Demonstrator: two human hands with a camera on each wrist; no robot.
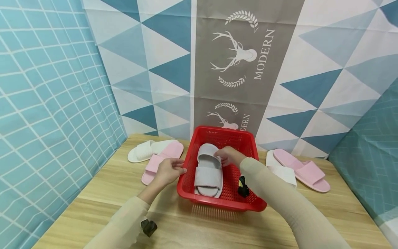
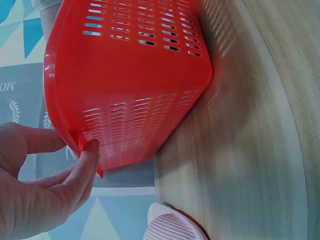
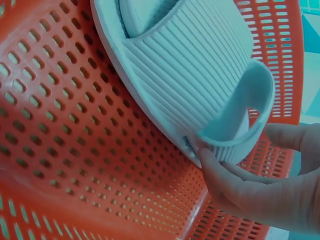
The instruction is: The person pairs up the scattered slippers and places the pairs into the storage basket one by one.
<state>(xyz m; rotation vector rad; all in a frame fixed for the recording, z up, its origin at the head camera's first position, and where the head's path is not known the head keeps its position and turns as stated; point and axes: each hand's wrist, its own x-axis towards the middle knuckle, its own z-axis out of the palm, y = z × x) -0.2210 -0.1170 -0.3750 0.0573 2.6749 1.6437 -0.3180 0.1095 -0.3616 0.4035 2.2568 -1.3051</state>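
At the table [image 1: 93,199], left hand [image 1: 168,171] grips basket [image 1: 217,202], right hand [image 1: 228,155] slipper [image 1: 207,150].

Counting two hands [image 1: 166,171], one basket [image 1: 214,202], two grey slippers [image 1: 207,176], two white slippers [image 1: 144,151] and two pink slippers [image 1: 311,172]; also counting two black wrist-worn devices [image 1: 149,227] and two printed deer heads [image 1: 245,55].

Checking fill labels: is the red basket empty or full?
Neither: grey slippers lie inside the red basket, but its perforated floor shows bare beside them.
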